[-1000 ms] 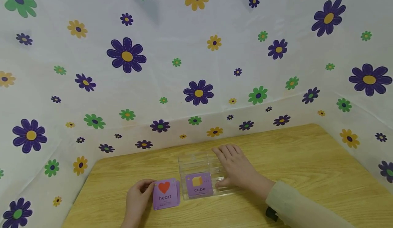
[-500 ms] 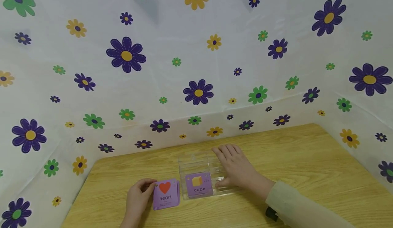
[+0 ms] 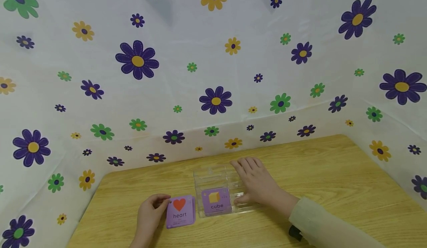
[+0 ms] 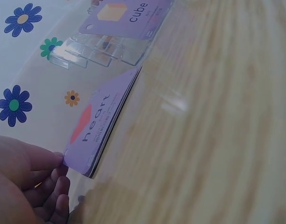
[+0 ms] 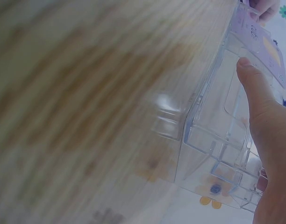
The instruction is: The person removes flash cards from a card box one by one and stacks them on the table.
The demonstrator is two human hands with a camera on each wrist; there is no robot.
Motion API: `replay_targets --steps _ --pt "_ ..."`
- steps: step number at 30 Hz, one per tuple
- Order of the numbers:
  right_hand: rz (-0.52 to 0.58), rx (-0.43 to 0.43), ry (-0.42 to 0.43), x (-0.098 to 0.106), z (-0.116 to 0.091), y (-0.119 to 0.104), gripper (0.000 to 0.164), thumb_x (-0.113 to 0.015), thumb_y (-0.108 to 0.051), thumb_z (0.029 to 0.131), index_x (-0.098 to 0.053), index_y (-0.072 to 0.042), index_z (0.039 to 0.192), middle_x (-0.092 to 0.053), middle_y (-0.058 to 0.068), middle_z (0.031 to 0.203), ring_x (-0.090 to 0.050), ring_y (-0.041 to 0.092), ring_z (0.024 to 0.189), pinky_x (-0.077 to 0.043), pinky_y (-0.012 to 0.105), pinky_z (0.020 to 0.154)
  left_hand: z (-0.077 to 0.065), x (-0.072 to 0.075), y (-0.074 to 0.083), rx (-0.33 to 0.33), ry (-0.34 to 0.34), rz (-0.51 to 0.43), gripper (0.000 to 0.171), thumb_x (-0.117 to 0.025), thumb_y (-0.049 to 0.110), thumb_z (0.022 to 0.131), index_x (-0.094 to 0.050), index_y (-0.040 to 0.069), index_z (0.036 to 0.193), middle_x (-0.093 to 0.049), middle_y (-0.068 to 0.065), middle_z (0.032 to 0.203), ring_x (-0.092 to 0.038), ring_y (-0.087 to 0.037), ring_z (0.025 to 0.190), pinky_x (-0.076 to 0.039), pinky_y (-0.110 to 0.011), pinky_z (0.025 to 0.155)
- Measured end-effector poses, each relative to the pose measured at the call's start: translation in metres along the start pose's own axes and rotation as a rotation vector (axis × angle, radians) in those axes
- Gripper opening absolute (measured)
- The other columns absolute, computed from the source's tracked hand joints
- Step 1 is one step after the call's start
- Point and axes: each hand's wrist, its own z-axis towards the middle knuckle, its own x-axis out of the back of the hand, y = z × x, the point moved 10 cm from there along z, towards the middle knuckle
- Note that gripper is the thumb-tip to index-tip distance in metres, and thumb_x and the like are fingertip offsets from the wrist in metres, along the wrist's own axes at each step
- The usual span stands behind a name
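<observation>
My left hand (image 3: pixel 149 214) pinches the upper left corner of a small stack of purple flash cards (image 3: pixel 180 218), a red heart and the word "heart" on the top one. In the left wrist view, thumb and forefinger meet at the corner of that heart card (image 4: pixel 98 121); the stack lies on the table. Just right of it stands a clear plastic card holder (image 3: pixel 210 177) with stepped sections. A purple "cube" card (image 3: pixel 217 202) leans in its left section. My right hand (image 3: pixel 257 183) grips the holder's right part, thumb at the front and fingers over the back.
The wooden table (image 3: pixel 317 174) runs up to a white, flower-printed cloth (image 3: pixel 247 22) at the back and both sides. The holder's transparent edges (image 5: pixel 185 135) are hard to make out against the wood.
The heart card has shifted slightly right and lies squarer on the stack; my left fingertips moved right with it. My right hand, the holder and the cube card look unmoved.
</observation>
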Motion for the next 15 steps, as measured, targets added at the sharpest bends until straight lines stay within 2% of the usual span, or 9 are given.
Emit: replay_targets --steps 4,15 --pt "0.008 -0.002 -0.004 -0.0006 -0.0001 0.0001 0.131 -0.078 -0.091 0.062 -0.040 -0.009 0.157 -0.053 0.010 0.141 -0.050 0.028 0.127 -0.044 0.048 0.114 0.0002 0.0010 0.0018 -0.003 0.004 0.020 0.014 -0.073 0.006 0.096 -0.078 -0.003 0.106 -0.080 -0.017 0.101 -0.064 -0.009 0.081 -0.050 -0.016 0.067" --pt "0.006 0.004 0.003 -0.0012 -0.0008 0.0004 0.132 -0.077 -0.091 0.062 -0.040 -0.008 0.158 -0.054 0.010 0.141 -0.050 0.027 0.127 -0.044 0.048 0.114 0.0005 0.0014 0.0005 -0.002 0.005 0.028 0.014 -0.074 0.006 0.095 -0.079 -0.002 0.105 -0.080 -0.014 0.097 -0.063 -0.005 0.078 -0.050 -0.016 0.067"
